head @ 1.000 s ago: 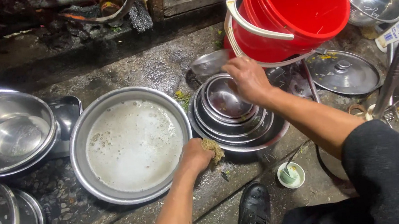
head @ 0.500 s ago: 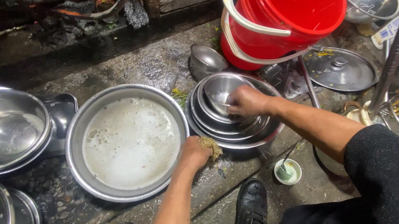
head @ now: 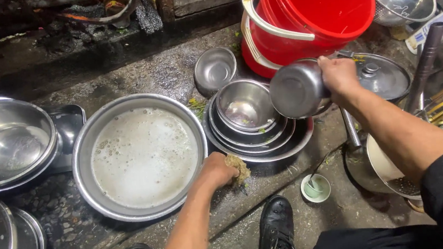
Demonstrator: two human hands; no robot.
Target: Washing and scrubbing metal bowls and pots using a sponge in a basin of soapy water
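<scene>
Gripping a small steel bowl by its rim, the right hand is holding it tilted on its side, bottom towards the camera, above the right edge of the bowl stack and just in front of the red buckets. The left hand is closing around a brownish scrubber, resting beside the rim of the big basin, which is holding foamy water. Sitting behind the stack is a lone little bowl; a pot lid is lying right of the raised bowl. Wet ground is carrying it all, with a black shoe showing below.
</scene>
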